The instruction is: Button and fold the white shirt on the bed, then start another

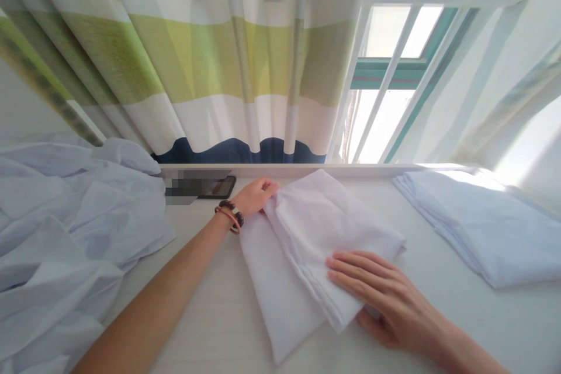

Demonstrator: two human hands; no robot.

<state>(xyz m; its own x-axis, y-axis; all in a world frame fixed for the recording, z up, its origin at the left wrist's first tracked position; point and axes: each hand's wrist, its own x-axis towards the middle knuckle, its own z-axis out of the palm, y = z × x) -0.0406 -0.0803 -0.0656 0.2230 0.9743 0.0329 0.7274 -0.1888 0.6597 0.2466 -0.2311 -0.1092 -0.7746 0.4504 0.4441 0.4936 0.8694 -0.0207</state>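
Observation:
A white cloth (333, 216), folded into layers, lies on the white surface in front of me. One lower layer sticks out toward me on the left of the upper fold. My left hand (256, 196), with bracelets at its wrist, pinches the far left corner of the upper fold between thumb and fingers. Across the near right part of the same cloth, my right hand (381, 292) rests with its fingers stretched out flat and its thumb by the cloth's near edge. I cannot tell what kind of article the cloth is.
A heap of crumpled white cloth (79, 216) fills the left side. Beside it lies a black phone (223, 187), partly blurred out. Another folded white cloth (495, 228) lies on the right. Behind a raised edge (372, 170) stand white rails (390, 79) and a striped curtain (197, 64).

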